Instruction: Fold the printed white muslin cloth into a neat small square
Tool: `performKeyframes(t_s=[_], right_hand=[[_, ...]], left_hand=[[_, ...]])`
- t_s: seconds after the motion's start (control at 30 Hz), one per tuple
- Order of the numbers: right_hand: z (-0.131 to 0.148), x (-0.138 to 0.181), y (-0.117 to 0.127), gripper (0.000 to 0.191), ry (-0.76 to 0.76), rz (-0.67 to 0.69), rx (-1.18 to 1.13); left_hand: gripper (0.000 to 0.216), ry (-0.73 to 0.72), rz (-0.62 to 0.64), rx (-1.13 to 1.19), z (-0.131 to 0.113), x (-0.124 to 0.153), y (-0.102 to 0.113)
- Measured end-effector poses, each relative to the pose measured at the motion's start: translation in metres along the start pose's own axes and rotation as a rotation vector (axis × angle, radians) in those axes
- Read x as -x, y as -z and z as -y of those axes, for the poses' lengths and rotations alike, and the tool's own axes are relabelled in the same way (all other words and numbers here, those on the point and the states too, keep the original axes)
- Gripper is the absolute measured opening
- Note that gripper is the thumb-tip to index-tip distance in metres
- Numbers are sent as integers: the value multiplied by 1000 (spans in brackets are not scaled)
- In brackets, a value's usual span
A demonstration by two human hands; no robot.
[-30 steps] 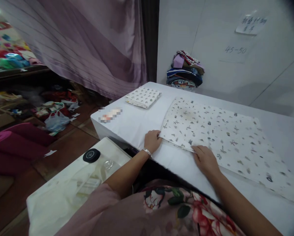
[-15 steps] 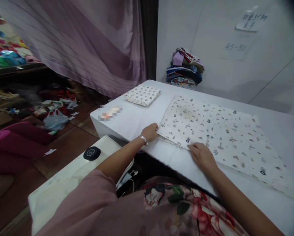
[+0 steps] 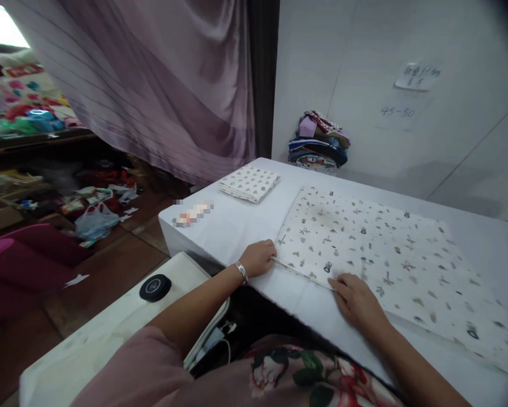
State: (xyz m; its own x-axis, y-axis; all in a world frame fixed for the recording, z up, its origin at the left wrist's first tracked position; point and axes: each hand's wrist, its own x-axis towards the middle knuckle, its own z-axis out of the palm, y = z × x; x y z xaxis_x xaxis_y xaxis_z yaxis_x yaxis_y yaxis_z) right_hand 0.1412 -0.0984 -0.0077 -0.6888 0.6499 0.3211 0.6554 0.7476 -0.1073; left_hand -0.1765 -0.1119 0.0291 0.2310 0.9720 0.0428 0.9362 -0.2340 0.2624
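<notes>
A white cloth [image 3: 390,271] with a small scattered print lies spread on the white table, its left part doubled over. My left hand [image 3: 258,258], with a silver bracelet at the wrist, pinches the cloth's near left corner. Farther right along the same near edge, my right hand [image 3: 356,297] grips the cloth between thumb and fingers. Between my hands the edge runs fairly straight, a little off the tabletop. A folded cloth [image 3: 250,183] with a similar small print rests at the table's far left.
The white table [image 3: 245,223] ends close to my body. At my left is a lower pale surface [image 3: 105,316] with a round black device [image 3: 155,288]. A clothes pile [image 3: 318,144] stands behind the table. A purple curtain [image 3: 186,96] hangs at the back left.
The view has tipped upward, so everything sits lower in the picture. Both hands keep hold of the cloth's near edge, which now looks straighter and more closed between them.
</notes>
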Motion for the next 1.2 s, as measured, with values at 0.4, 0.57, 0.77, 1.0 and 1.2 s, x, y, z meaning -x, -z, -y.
performKeyframes(t_s=[0.4, 0.57, 0.77, 1.0, 1.2], right_hand=[[20, -51, -12, 58, 111, 232, -183], [25, -42, -21, 61, 89, 281, -184], [25, -44, -20, 63, 66, 303, -219], [30, -47, -12, 70, 38, 326, -308], [30, -49, -4, 68, 25, 261, -293]], left_hand=[[58, -6, -33, -41, -28, -88, -15], [69, 115, 113, -15, -4, -92, -37], [71, 208, 124, -57, -24, -113, -20], [74, 218, 127, -138, -12, -128, -40], [66, 262, 135, -143, -17, -136, -28]])
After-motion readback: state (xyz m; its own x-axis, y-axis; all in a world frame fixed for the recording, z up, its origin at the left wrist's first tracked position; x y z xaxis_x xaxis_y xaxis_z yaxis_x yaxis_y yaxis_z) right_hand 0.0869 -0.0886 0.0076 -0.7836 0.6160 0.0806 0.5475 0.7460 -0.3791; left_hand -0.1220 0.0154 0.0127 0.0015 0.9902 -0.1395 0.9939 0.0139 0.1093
